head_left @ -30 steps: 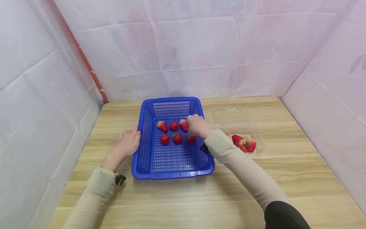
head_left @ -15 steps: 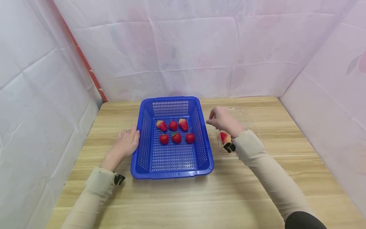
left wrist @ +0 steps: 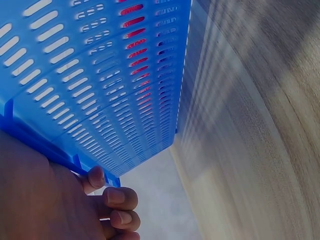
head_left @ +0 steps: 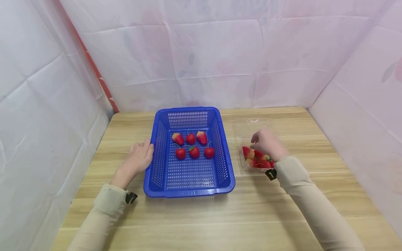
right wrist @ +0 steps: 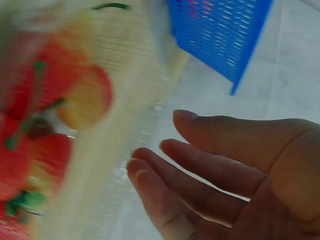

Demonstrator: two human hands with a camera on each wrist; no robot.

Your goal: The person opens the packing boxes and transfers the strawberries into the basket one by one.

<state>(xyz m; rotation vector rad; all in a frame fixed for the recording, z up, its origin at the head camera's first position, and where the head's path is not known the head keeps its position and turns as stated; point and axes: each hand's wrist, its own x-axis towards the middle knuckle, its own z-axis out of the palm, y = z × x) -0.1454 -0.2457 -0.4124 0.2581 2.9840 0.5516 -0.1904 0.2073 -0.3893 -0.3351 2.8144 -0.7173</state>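
In the head view a blue plastic basket point(head_left: 188, 192) stands on the table with two rows of red fruit inside. Among them are strawberries point(head_left: 202, 137) and stemmed cherries point(head_left: 180, 153). At the basket's left rim, my left hand point(head_left: 138, 158) holds the edge; the left wrist view shows its fingers point(left wrist: 122, 197) curled there. My right hand point(head_left: 267, 141) hovers over a clear plastic clamshell box point(head_left: 246, 130) holding more strawberries point(head_left: 248, 152). In the right wrist view, its thumb and fingers stand apart with nothing between them, beside the heaped strawberries point(right wrist: 85, 95).
The wooden table point(head_left: 194, 223) carries the basket in its middle and the box to the right. White patterned cloth point(head_left: 213, 62) hangs behind and along both sides. The clamshell's transparent lid lies folded back toward the cloth.
My right hand has left a cherry in the basket's near row, moved right over the rim and come above the clamshell box. The left hand stays at the rim.
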